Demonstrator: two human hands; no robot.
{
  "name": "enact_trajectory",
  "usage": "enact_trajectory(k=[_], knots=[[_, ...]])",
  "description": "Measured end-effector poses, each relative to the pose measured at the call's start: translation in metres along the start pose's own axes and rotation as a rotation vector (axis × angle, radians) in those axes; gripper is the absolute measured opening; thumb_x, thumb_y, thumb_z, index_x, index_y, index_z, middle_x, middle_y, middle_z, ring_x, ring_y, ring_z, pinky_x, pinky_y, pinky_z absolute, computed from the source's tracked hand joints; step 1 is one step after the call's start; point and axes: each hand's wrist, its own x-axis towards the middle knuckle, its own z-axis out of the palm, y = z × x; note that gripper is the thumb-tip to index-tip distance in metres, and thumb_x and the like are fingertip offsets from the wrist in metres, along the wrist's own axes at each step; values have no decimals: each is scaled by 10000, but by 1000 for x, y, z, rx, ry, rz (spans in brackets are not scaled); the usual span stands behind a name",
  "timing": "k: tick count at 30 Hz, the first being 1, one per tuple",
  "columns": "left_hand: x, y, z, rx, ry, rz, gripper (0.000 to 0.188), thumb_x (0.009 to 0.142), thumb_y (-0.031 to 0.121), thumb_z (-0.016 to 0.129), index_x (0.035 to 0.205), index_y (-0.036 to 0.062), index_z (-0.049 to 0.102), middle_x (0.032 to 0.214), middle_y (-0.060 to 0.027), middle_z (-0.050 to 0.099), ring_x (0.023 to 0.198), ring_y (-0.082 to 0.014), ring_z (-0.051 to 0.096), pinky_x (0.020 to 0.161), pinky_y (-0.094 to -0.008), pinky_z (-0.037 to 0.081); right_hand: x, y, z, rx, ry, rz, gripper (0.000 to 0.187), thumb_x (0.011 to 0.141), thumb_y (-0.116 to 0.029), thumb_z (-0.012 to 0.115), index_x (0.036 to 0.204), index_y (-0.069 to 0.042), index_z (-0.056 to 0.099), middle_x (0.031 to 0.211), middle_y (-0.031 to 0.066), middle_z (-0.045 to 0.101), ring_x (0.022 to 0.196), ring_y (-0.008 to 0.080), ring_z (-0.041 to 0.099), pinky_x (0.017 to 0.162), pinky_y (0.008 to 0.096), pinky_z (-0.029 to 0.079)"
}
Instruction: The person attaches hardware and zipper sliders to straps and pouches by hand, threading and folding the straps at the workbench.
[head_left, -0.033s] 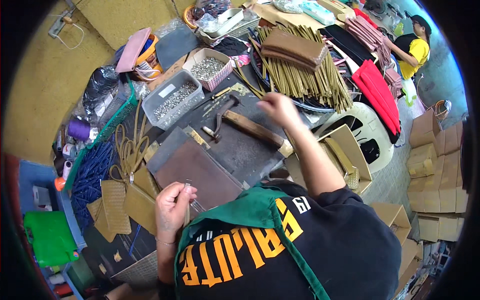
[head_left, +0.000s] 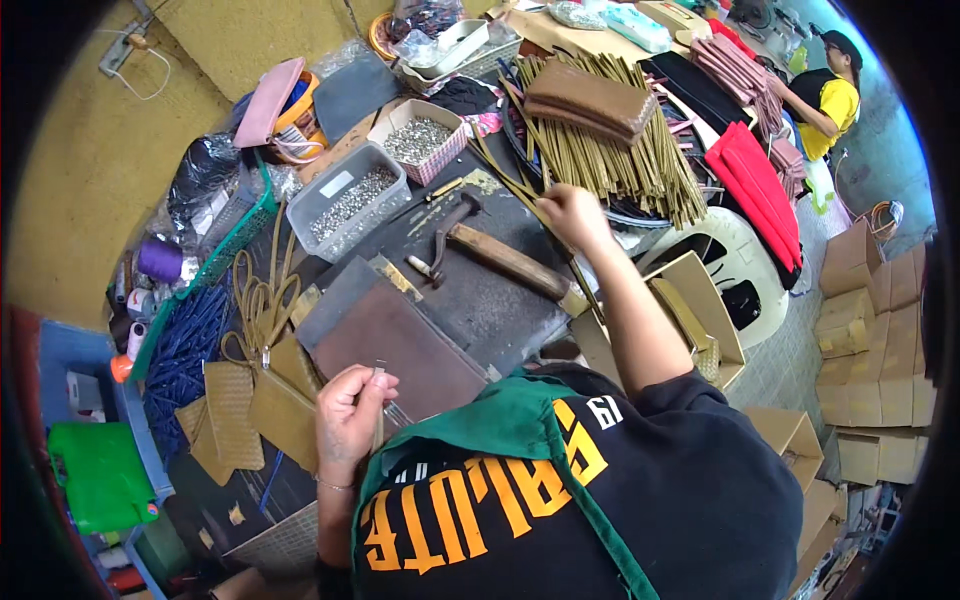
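Observation:
My right hand (head_left: 574,217) is closed around a long olive strap (head_left: 512,182), at the edge of a large bundle of olive strips (head_left: 610,150). The strap's far end lies by the bundle, and its near part runs down beside my forearm. Low at the left, my left hand (head_left: 348,412) pinches a thin strip with a small metal piece (head_left: 381,364) at its tip; the lower part is partly hidden by the hand and the green apron collar (head_left: 450,410). Between my hands, a wooden-handled hammer (head_left: 510,262) rests on the dark work surface.
A brown board (head_left: 390,345) lies before my left hand. Small metal parts fill a clear tub (head_left: 345,205) and a checked basket (head_left: 418,140). Brown folded pieces (head_left: 590,98) top the bundle. At right stands an open carton (head_left: 700,280); a person (head_left: 832,100) works far right.
My right hand has moved a little to the right, and more of the olive strap shows below it. My left hand keeps its pinch, nearly still.

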Motion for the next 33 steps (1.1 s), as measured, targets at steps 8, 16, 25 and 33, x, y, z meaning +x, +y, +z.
enact_trajectory(k=[8,16,25,33], knots=[[2,-5,6,-183,-76,-38,131,797,40,478,870,-32,560,771,-62,557,684,-99,539,601,-210,443,29,45,30,-504,-208,132,156,684,-115,515,747,-2,603,779,205,587,759,312,582,706,375,457],[34,6,15,-289,-118,25,252,836,100,466,1051,-32,483,955,-88,553,865,-132,530,767,-225,417,13,-64,-10,1129,-435,313,110,800,-147,521,798,-48,568,642,-7,523,492,75,456,465,194,369],[53,4,35,-510,-93,-46,204,821,88,502,979,-41,484,892,-98,566,778,-113,543,730,-226,440,-31,-146,13,1084,-575,44,141,832,-183,501,812,-47,535,635,-32,504,513,24,448,448,154,327],[47,-4,36,-462,51,13,126,799,46,526,896,-31,502,786,-77,575,700,-99,553,664,-211,465,-47,-146,29,704,-58,-284,173,711,-74,617,835,1,523,653,49,524,546,131,503,493,252,412]])
